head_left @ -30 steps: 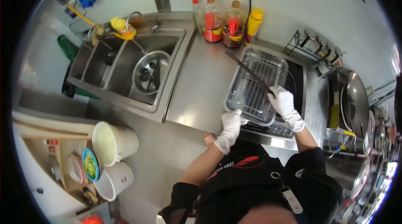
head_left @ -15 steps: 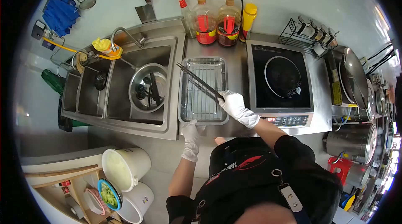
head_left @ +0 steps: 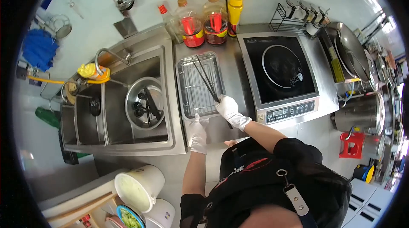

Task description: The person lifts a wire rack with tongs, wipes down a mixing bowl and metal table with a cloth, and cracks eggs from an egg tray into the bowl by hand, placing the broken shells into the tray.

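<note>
My right hand (head_left: 228, 109), in a white glove, is closed around a pair of long dark chopsticks (head_left: 208, 82). Their tips lie over the tray, a little apart, and their back ends stick out below the hand. On the steel counter is a rectangular metal tray (head_left: 180, 84) with a wire rack (head_left: 200, 89) inside. My left hand (head_left: 197, 133), also gloved, is at the tray's near edge, its thumb over the rim and its other fingers mostly hidden.
Left of the tray, a steel sink (head_left: 175, 121) holds a metal bowl (head_left: 133, 119) with black utensils. An induction cooker (head_left: 277, 72) stands to the right. Sauce bottles (head_left: 190, 25) line the wall behind. White buckets (head_left: 142, 187) stand on the floor at lower left.
The chopsticks have swung from pointing up-left to pointing more straight away from me, and their tips have spread. My left hand stays at the tray's near edge. The whole view has turned slightly.
</note>
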Demonstrator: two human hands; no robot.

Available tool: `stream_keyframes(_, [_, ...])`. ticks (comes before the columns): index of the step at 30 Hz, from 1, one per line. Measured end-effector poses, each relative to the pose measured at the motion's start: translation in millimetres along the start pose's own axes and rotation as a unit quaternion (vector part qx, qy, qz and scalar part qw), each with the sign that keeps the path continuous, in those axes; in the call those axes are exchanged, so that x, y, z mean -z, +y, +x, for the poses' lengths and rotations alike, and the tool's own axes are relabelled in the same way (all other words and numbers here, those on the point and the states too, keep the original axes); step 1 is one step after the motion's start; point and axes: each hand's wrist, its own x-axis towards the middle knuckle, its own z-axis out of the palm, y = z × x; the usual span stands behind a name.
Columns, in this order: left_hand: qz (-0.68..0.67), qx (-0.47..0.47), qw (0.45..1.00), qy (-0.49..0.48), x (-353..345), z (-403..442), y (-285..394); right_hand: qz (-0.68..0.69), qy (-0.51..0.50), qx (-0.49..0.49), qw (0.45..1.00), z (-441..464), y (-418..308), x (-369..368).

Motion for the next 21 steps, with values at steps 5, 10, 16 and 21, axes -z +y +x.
stream_keyframes(5, [-0.012,0.004,0.998,-0.069,16,16,-3,-0.010,0.023,0.010,1.000,10,-16,-22])
stream_keyframes(10, [0.053,0.032,0.995,-0.073,31,9,-6,-0.025,0.023,0.022,0.999,12,-31,-35])
stream_keyframes(16, [0.050,0.081,0.995,-0.017,37,-31,-8,0.035,0.088,0.131,0.987,-10,-12,-15])
stream_keyframes(21, [0.227,-0.192,0.952,0.068,9,-66,-25,0.124,0.203,0.237,0.942,-65,45,122])
